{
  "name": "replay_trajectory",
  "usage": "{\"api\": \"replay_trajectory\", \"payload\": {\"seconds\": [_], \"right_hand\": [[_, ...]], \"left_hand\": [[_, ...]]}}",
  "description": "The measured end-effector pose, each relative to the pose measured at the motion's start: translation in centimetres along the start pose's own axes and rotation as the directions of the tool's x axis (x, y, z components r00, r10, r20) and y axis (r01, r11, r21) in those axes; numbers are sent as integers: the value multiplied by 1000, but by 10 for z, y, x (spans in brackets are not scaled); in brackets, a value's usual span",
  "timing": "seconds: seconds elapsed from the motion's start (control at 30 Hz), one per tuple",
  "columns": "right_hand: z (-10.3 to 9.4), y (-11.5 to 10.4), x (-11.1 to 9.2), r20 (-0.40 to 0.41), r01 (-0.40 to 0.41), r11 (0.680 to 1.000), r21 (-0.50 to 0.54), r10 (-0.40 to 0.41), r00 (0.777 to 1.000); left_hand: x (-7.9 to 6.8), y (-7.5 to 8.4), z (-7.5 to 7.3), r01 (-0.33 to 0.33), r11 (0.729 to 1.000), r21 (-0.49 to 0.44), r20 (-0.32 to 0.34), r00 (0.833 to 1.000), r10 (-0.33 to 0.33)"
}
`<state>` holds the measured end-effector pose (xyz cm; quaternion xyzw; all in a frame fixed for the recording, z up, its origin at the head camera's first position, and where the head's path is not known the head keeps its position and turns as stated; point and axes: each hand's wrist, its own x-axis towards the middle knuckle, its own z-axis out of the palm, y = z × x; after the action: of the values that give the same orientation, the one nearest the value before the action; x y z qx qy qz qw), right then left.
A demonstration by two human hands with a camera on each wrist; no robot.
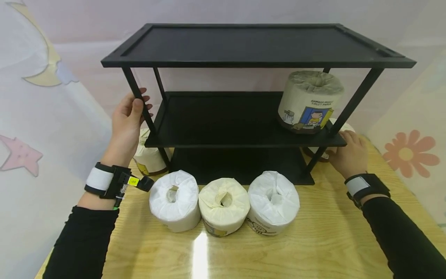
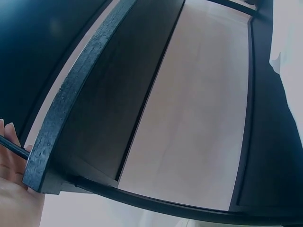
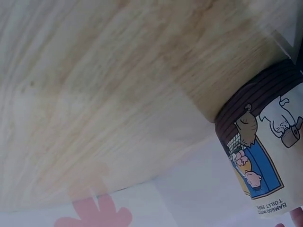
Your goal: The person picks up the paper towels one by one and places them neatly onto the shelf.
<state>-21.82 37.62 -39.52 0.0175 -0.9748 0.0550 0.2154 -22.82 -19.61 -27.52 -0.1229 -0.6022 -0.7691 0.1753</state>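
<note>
My left hand holds the left front post of a black shelf rack, thumb in front and fingers behind. The left wrist view shows that hand beside the rack's edge. Low at the rack's right side, my right hand grips a wrapped toilet paper roll, which is partly behind the right post in the head view. Fingertips show at the roll's top end in the right wrist view. On the middle shelf, at its right end, stands a cartoon-printed toilet paper roll.
Along the rack's front stand a white roll, a cream roll and another white roll on the wooden table. A further roll stands left of the rack, partly behind its post. A patterned cloth hangs around.
</note>
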Motion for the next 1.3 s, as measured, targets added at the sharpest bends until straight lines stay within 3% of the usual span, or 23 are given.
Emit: {"api": "replay_trajectory", "payload": {"seconds": [0.3,0.4,0.63,0.9,1.3], "right_hand": [[-1,0,-6,-47,49,999,11,-48,998],[-5,-1,-8,-22,60,998,27,-59,998],[-23,3,-23,95,-18,996,93,9,995],[-42,2,-53,95,-31,994,104,21,995],[-66,-22,-73,-34,61,991,122,-57,998]], "left_hand": [[2,1,1,-10,997,70,33,999,7],[2,1,1,-14,995,101,45,999,10],[7,-4,5,-16,989,144,50,999,8],[5,-3,5,-8,986,164,55,998,-2],[-2,2,1,-33,987,157,29,999,29]]}}
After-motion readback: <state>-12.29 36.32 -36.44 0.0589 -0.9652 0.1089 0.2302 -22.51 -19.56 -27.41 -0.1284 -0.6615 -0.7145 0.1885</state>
